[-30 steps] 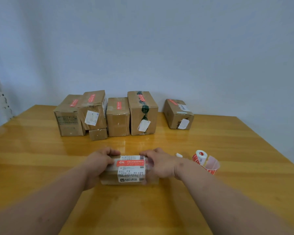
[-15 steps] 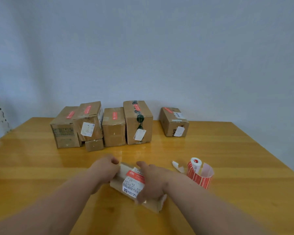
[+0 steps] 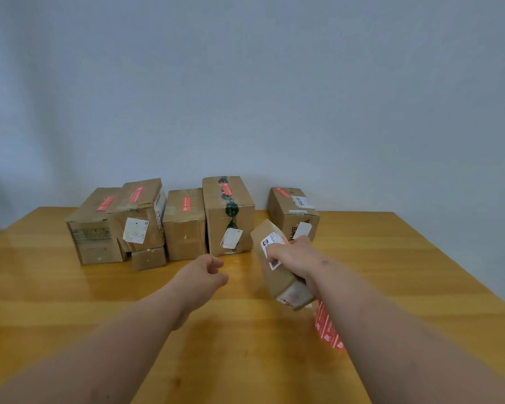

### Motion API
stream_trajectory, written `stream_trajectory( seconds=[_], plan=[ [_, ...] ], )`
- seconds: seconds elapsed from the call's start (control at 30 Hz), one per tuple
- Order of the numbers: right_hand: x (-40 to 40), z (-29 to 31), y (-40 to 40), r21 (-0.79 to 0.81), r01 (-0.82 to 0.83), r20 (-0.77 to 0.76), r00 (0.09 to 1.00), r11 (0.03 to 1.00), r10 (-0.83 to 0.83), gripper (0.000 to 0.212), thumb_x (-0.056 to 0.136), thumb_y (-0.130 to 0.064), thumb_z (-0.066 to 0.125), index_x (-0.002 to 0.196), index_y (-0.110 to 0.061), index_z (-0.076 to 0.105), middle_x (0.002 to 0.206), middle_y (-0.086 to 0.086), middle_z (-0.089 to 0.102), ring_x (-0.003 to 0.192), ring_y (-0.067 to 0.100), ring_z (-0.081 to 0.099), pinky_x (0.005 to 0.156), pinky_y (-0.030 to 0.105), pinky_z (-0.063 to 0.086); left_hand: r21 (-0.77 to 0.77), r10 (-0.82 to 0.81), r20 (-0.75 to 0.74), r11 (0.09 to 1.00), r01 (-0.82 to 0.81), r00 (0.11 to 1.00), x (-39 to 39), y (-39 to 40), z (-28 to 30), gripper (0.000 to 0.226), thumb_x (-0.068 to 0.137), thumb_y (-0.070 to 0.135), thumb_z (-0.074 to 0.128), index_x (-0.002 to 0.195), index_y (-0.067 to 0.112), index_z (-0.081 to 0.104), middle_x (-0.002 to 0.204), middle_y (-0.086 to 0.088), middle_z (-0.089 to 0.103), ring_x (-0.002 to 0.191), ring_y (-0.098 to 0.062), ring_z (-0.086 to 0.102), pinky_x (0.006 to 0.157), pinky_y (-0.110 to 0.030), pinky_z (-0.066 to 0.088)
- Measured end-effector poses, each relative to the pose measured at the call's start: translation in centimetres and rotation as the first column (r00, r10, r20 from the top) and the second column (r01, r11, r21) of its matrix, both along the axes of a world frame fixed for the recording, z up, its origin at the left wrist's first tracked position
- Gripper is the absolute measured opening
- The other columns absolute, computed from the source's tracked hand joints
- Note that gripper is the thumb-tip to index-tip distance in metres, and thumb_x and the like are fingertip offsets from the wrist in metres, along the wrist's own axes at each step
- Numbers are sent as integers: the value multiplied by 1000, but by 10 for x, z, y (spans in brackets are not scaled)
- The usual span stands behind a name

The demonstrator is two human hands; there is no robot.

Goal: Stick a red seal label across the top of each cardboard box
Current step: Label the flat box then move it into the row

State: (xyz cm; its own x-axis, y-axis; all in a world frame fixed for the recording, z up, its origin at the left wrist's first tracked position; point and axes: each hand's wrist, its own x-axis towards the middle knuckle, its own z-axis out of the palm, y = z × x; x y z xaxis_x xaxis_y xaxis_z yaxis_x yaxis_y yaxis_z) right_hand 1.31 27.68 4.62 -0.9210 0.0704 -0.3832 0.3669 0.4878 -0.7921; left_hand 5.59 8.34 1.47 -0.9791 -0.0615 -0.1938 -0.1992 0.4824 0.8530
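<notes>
My right hand (image 3: 295, 258) grips a small cardboard box (image 3: 277, 279) with a white shipping label, lifted and tilted above the table, in front of the gap between two back boxes. My left hand (image 3: 204, 272) hovers empty over the table, fingers loosely curled, left of that box. Several cardboard boxes stand in a row at the back, each with a red seal label on top: one at far left (image 3: 96, 228), a tall one with green tape (image 3: 228, 214), one at right (image 3: 293, 211). The roll of red labels (image 3: 327, 328) shows partly under my right forearm.
The wooden table (image 3: 70, 301) stretches wide in front of the row. A very small box (image 3: 148, 258) sits under the second box from the left. A pale wall stands right behind the boxes. The table's right edge runs diagonally at far right.
The right hand has lifted the small box off the table and carried it forward and to the right, toward the back row. The left hand has let go of it.
</notes>
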Motion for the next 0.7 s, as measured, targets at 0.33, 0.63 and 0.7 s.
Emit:
stream_trajectory(
  seconds=[0.33, 0.63, 0.7],
  plan=[
    [-52, -24, -10, 249, 55, -101, 994, 967, -30, 78, 79, -36, 73, 133, -18, 21, 115, 9, 53, 101, 29, 62, 83, 42, 57, -144, 50, 10, 988, -48, 999, -52, 2, -23, 48, 95, 25, 59, 140, 21, 45, 140, -5, 47, 104, -15, 52, 80, -25, 44],
    [-86, -48, -29, 400, 21, -107, 994, 916, 24, 86, 72, -53, 79, 132, -21, 26, 131, 7, 51, 119, 30, 54, 89, 40, 50, -350, 134, 37, 930, -113, 990, -83, -16, -41, 56, 90, 37, 59, 142, 33, 40, 140, -11, 39, 118, -31, 50, 99, -42, 47],
    [-87, -53, -34, 386, 9, -107, 994, 922, 35, 88, 70, -53, 80, 132, -22, 27, 131, 7, 50, 120, 30, 53, 91, 41, 49, -406, 155, 20, 904, -134, 988, -85, -21, -40, 58, 90, 39, 58, 144, 34, 38, 139, -11, 39, 125, -33, 44, 104, -44, 43]
  ],
)
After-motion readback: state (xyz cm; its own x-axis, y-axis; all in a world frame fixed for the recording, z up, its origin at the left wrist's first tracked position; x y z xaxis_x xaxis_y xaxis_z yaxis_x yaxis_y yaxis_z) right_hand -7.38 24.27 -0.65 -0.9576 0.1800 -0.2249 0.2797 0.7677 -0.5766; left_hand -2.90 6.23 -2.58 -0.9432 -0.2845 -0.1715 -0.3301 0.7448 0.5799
